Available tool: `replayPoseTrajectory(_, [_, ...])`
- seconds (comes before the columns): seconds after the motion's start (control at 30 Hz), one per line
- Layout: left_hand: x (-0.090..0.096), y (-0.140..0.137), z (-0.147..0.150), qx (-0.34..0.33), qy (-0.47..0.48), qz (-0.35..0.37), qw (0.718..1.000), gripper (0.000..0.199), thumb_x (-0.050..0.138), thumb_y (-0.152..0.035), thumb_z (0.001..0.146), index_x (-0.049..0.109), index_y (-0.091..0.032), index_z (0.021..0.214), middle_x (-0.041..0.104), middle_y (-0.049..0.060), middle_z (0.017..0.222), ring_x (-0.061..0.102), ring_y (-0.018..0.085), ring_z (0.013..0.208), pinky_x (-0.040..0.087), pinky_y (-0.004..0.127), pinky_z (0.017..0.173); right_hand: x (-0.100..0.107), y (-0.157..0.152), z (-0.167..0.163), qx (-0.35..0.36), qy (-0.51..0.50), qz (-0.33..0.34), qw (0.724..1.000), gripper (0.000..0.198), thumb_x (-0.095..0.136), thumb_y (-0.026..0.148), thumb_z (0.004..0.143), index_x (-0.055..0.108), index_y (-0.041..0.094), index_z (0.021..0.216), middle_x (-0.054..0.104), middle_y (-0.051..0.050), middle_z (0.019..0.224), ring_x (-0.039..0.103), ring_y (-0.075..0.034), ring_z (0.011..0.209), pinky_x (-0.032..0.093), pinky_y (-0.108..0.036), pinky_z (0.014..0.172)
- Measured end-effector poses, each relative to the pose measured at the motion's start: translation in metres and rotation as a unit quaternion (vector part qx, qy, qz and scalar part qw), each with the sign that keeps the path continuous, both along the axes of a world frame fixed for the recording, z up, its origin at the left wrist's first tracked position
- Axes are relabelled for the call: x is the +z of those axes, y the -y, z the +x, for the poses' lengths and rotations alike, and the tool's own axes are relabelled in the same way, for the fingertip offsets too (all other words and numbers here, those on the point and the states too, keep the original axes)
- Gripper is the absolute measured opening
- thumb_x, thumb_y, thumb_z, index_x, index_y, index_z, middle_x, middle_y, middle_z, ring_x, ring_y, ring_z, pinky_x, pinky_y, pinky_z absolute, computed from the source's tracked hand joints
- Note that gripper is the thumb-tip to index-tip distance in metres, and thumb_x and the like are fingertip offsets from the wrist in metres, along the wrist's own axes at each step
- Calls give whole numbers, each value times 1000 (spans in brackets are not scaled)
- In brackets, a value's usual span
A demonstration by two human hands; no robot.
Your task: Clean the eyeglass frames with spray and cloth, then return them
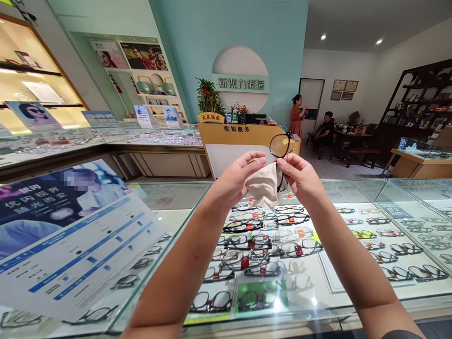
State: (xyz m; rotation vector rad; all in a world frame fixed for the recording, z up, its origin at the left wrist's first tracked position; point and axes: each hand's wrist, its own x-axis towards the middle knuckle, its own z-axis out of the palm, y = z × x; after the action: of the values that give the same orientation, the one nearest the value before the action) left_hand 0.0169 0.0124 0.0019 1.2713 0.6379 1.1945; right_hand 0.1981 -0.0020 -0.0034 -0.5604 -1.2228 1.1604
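Observation:
Above a glass display case, my right hand [296, 174] pinches a pair of black-rimmed glasses [281, 145] held on end, one round lens pointing up. A cream cleaning cloth [264, 184] hangs between my hands, in front of the lower part of the glasses. My left hand [237, 178] is closed on the cloth's left side, thumb and forefinger reaching toward the glasses. The cloth hides part of the frame and the other lens.
Rows of glasses [250, 242] lie inside the glass case [300, 313] below my arms. A large printed sign [70, 235] stands at left. Ahead is a yellow counter [243, 132] with a plant [208, 96]. Two people [298, 115] are at the back right.

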Motion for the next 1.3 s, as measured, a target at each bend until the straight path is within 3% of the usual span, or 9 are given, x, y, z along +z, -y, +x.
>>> replayPoseTrajectory(0.33, [-1, 3, 3, -116, -133, 75, 982, 58, 99, -60, 65, 77, -14, 93, 72, 3, 82, 61, 12, 69, 45, 24, 65, 5, 6, 1, 7, 0, 20, 1000, 54, 104, 57, 54, 65, 23, 71, 60, 6, 74, 51, -11, 70, 45, -25, 68])
replayPoseTrajectory(0.63, [-2, 9, 8, -121, -130, 94, 980, 52, 101, -51, 64, 71, -16, 88, 69, 2, 79, 60, 15, 70, 47, 25, 65, 1, 5, -3, 63, -15, -15, 998, 54, 105, 54, 55, 63, 25, 73, 75, 2, 85, 62, -13, 74, 52, -25, 68])
replayPoseTrajectory(0.73, [-6, 11, 20, -79, -88, 141, 983, 56, 100, -56, 65, 70, -16, 90, 64, 0, 77, 55, 12, 68, 46, 24, 64, 2, 4, -3, 71, -48, -17, 996, 56, 105, 53, 55, 61, 25, 74, 80, 1, 95, 65, -13, 76, 56, -26, 70])
replayPoseTrajectory(0.9, [-22, 12, 43, 50, 6, 209, 977, 61, 93, -70, 70, 70, -19, 95, 62, 0, 79, 52, 13, 70, 46, 25, 64, -4, 2, -13, 74, -74, -2, 994, 57, 103, 57, 58, 58, 27, 78, 82, 0, 98, 73, -19, 89, 62, -33, 82])
replayPoseTrajectory(1.0, [-28, 11, 48, 125, 34, 221, 967, 59, 88, -75, 74, 69, -20, 87, 56, -1, 72, 46, 12, 65, 42, 25, 59, -8, 2, -21, 81, -74, 2, 994, 58, 100, 61, 60, 55, 28, 77, 82, -2, 103, 76, -23, 99, 63, -37, 86])
replayPoseTrajectory(1.07, [-27, 10, 45, 138, 37, 230, 963, 61, 84, -77, 77, 66, -19, 79, 51, -2, 68, 40, 11, 62, 38, 25, 57, -9, 2, -22, 78, -73, -1, 994, 58, 100, 60, 60, 55, 28, 76, 82, -2, 101, 76, -23, 97, 63, -37, 84])
replayPoseTrajectory(1.2, [-20, 4, 29, 42, -20, 237, 970, 66, 77, -81, 80, 59, -18, 72, 48, -2, 68, 37, 10, 62, 35, 25, 56, -6, 3, -13, 71, -74, 2, 995, 52, 98, 56, 65, 58, 27, 79, 82, -2, 99, 75, -19, 86, 62, -34, 79])
replayPoseTrajectory(1.3, [-13, 3, 15, -61, -81, 222, 970, 61, 80, -76, 83, 64, -17, 81, 53, 0, 74, 43, 11, 65, 37, 25, 58, -4, 2, -6, 83, -80, 7, 993, 45, 95, 52, 72, 60, 25, 80, 83, -3, 100, 74, -18, 85, 63, -32, 79])
